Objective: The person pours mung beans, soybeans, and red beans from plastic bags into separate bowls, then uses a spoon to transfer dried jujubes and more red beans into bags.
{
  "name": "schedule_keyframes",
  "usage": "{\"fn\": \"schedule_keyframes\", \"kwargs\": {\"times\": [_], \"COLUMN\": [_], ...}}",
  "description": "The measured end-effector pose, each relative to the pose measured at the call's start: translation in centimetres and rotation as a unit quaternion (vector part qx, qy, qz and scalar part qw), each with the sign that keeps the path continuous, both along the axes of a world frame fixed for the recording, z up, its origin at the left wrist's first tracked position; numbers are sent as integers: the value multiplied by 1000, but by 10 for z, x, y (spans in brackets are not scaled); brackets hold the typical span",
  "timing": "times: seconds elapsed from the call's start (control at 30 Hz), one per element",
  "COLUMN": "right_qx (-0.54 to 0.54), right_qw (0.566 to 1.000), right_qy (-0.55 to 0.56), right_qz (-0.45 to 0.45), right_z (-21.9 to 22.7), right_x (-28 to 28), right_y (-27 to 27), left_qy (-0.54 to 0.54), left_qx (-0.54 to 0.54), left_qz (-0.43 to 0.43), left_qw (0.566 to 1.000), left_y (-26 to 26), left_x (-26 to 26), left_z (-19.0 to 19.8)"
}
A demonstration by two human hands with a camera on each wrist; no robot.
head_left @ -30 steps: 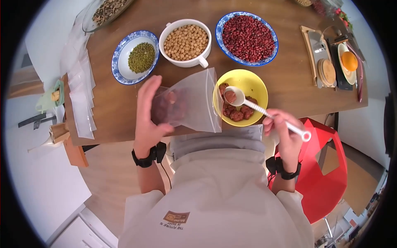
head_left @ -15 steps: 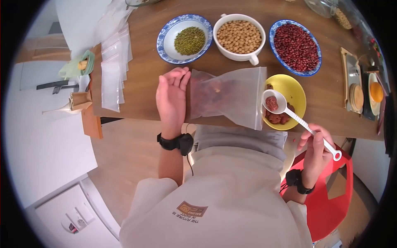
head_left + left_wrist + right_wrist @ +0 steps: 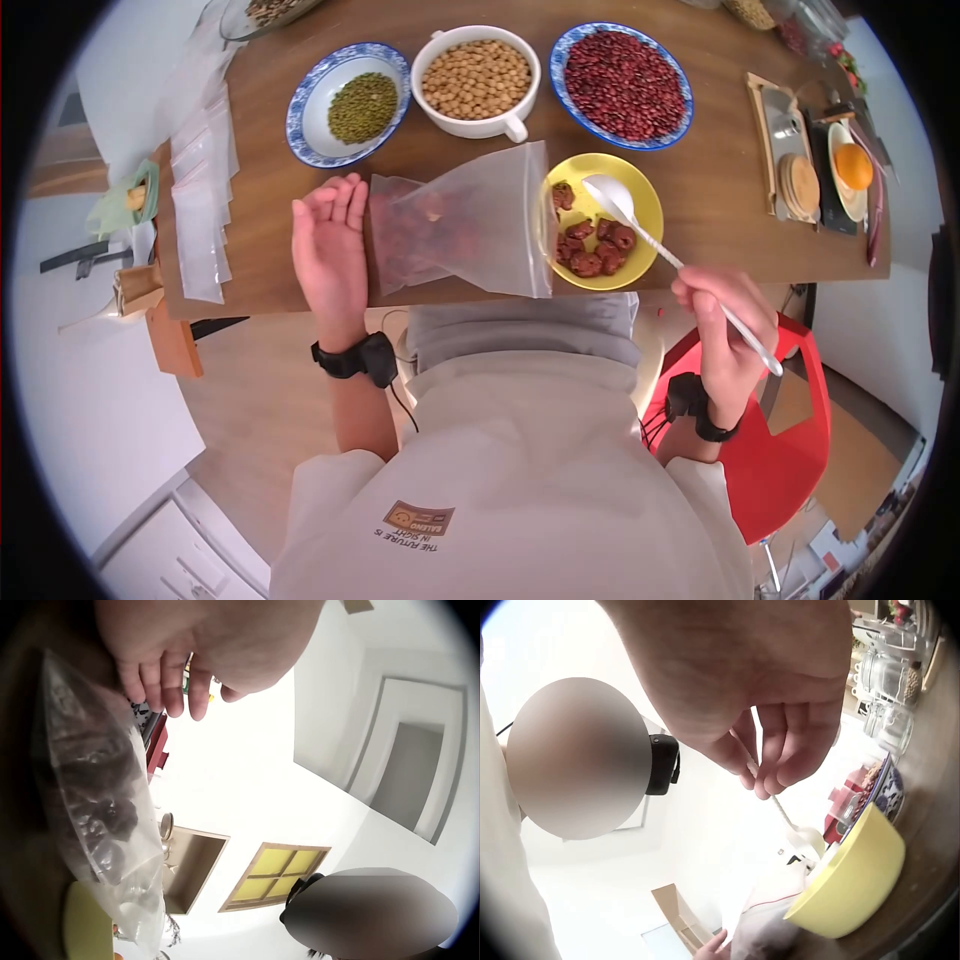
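Observation:
In the head view my right hand (image 3: 735, 320) pinches the handle of a white spoon (image 3: 665, 255). Its bowl end is over a yellow bowl (image 3: 648, 235) with several dark reddish-brown, wrinkled pieces (image 3: 590, 258) inside; no piece shows on the spoon. A clear zip bag (image 3: 480, 225) lies left of the bowl, its open end overlapping the bowl's rim. Dark reddish pieces show through the bag's closed end. My left hand (image 3: 335, 250) is beside that end, palm up, fingers loosely bent and holding nothing. The left wrist view shows the bag (image 3: 101, 802) below those fingers.
Behind the bag stand a blue-rimmed dish of green beans (image 3: 305, 105), a white two-handled bowl of chickpeas (image 3: 455, 120) and a blue-rimmed dish of red beans (image 3: 563, 75). Flat empty bags (image 3: 200, 230) lie at the left. An orange (image 3: 853, 166) sits on a plate at the right.
The spoon carried a reddish-brown piece earlier; now none shows on it, and it has tilted over the yellow bowl. My left hand has drawn back from above the bag to its left side.

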State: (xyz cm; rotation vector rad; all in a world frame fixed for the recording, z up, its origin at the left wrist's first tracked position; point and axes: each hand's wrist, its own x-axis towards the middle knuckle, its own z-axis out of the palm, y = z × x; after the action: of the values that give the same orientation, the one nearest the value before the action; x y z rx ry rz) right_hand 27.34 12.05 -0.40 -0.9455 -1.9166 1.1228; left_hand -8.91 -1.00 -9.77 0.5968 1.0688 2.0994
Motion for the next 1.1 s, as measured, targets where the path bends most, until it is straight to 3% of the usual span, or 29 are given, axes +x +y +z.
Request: {"fn": "schedule_keyframes", "kwargs": {"times": [0.13, 0.27, 0.33, 0.53, 0.93, 1.03, 1.1], "right_qx": [33, -66, -191, -241, -249, -122, -154], "right_qw": [998, 997, 979, 961, 957, 992, 987], "right_qy": [-56, 2, 66, 124, 126, 30, 51], "right_qz": [-5, 35, -15, -50, -82, 8, 2], "right_z": [-15, -35, -38, -45, -45, -42, -41], "right_x": [-2, -5, -5, -4, -4, -9, -11], "right_y": [11, 16, 12, 14, 8, 8, 8], "left_qy": [14, 25, 59, 72, 69, 94, 105], "left_qx": [-8, -5, -2, 8, 0, -1, -6], "left_qz": [-1, -22, -38, -46, -54, -60, -58], "left_qw": [1000, 999, 998, 996, 996, 994, 993], "left_y": [1, 0, 0, 1, 1, 2, 3], "left_x": [1, 1, 3, 3, 0, 0, 0], "left_z": [2, 2, 3, 1, -1, -1, 0]}}
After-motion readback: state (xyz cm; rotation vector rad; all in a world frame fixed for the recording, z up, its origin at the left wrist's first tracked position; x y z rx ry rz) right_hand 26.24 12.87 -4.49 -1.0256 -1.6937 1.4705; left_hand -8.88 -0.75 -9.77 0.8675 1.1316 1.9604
